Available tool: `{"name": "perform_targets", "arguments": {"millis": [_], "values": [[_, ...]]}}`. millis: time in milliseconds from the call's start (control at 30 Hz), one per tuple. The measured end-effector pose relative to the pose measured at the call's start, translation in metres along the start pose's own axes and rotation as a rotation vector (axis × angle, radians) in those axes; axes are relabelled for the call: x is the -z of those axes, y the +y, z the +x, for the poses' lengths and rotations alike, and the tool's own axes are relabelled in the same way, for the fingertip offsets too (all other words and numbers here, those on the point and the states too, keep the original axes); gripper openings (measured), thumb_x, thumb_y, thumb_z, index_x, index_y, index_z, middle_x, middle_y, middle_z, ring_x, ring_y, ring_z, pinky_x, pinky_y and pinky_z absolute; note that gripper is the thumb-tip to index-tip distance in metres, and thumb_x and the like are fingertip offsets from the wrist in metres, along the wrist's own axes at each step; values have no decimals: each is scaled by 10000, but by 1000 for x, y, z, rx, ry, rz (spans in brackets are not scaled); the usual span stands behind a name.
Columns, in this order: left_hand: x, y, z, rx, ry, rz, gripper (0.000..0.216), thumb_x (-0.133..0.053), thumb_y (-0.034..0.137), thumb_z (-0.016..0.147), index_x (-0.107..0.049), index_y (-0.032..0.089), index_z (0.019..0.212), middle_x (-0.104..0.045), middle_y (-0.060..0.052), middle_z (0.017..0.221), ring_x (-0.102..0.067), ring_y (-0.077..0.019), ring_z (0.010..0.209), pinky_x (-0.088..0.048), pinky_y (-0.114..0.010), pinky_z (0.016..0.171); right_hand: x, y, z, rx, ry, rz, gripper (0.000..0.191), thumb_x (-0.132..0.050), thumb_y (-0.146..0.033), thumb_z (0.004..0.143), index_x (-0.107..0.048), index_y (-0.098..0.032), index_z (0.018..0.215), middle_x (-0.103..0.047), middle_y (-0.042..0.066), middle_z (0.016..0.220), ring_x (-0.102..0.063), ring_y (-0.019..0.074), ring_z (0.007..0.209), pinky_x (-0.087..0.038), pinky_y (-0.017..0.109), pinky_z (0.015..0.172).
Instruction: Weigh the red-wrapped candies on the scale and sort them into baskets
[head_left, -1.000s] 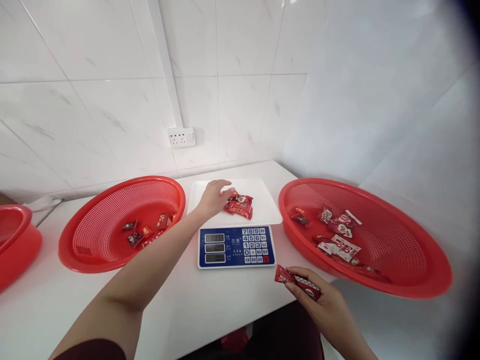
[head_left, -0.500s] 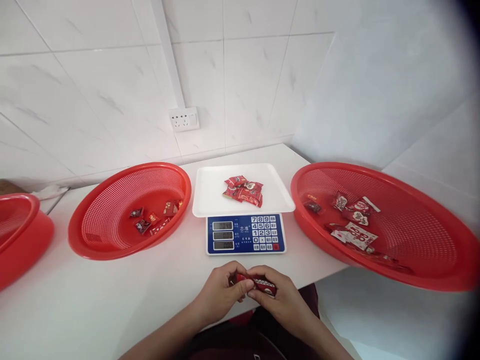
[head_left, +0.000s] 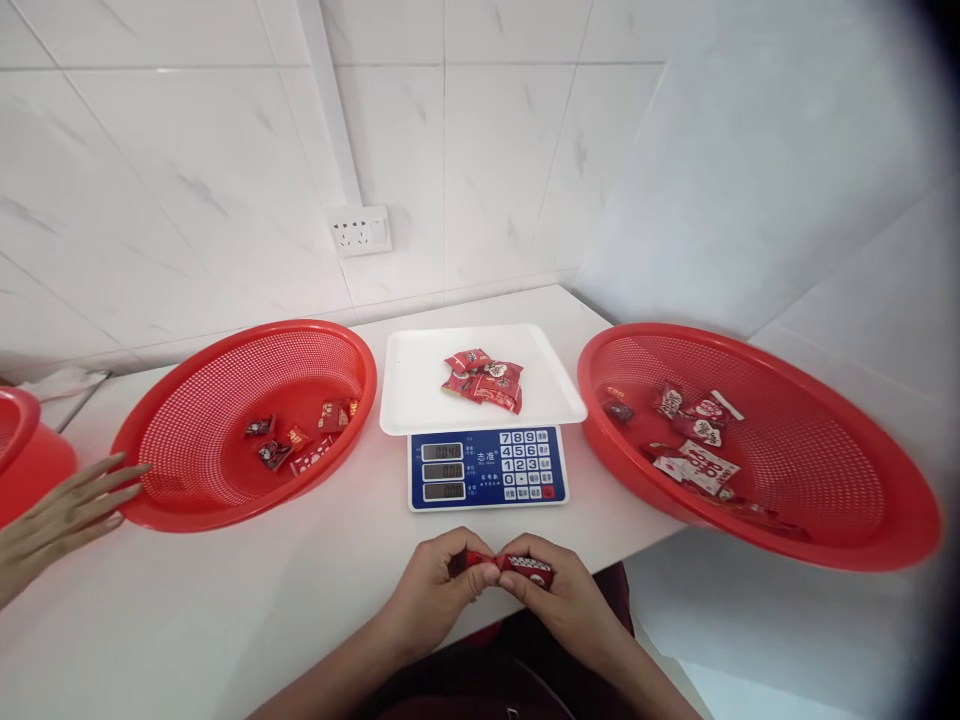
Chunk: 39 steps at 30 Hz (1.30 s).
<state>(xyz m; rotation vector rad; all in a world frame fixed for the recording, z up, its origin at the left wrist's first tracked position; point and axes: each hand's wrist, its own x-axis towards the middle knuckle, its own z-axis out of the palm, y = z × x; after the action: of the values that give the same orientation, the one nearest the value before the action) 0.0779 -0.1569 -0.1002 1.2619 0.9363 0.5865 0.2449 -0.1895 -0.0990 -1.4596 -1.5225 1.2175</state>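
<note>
Just in front of the scale, my left hand point(head_left: 442, 590) and my right hand point(head_left: 559, 595) meet with thumbs and fingertips pinched together. Between them is a small red candy packet point(head_left: 531, 568) with white print, its right part showing at my right fingers. More red wrapper shows in my left fingers; whether it is one packet or two I cannot tell. Beyond my hands stands a digital scale point(head_left: 487, 503) with a blue keypad panel. Several red wrapped candies point(head_left: 487, 380) lie in a small pile on its white tray point(head_left: 412, 385).
Red perforated baskets stand left point(head_left: 180, 400) and right point(head_left: 847, 470), each holding several small wrapped packets. A third red basket point(head_left: 37, 455) is cut off at the left edge. Another person's hand point(head_left: 67, 525) reaches in beside the left basket's rim. A wall socket point(head_left: 360, 232) is behind.
Another person's hand has come into view from the left, by the left basket. My hands stay at the same spot, their fingertips shifted slightly on the packet. The view has turned slightly.
</note>
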Motion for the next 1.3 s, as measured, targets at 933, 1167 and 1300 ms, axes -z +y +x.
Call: {"name": "perform_targets", "arguments": {"millis": [933,1167,1300], "values": [[15,16,-6,-41,107,31,355,-490,502,802,-573,171,705,-563,-8,647,-516,-148,654,-412,-280,670,16,-23,-3,-19,-133,733,806,-655,-539,684,-337,-221,1353,-539,-34,650,-480,92,469,-395,229,462],[17,18,-9,-16,97,-25,345,-494,487,810,-604,167,742,-565,-1,641,-516,-138,653,-411,-275,683,28,-58,-17,186,-262,673,709,-666,-479,709,-384,-299,1333,-591,-18,689,-521,94,506,-432,225,505],[14,18,-10,-31,67,-25,339,-502,485,807,-580,166,722,-555,-1,639,-509,-136,644,-413,-278,669,31,-69,-24,258,-278,633,602,-656,-399,751,-417,-363,1303,-609,-13,740,-541,101,578,-437,232,567]]}}
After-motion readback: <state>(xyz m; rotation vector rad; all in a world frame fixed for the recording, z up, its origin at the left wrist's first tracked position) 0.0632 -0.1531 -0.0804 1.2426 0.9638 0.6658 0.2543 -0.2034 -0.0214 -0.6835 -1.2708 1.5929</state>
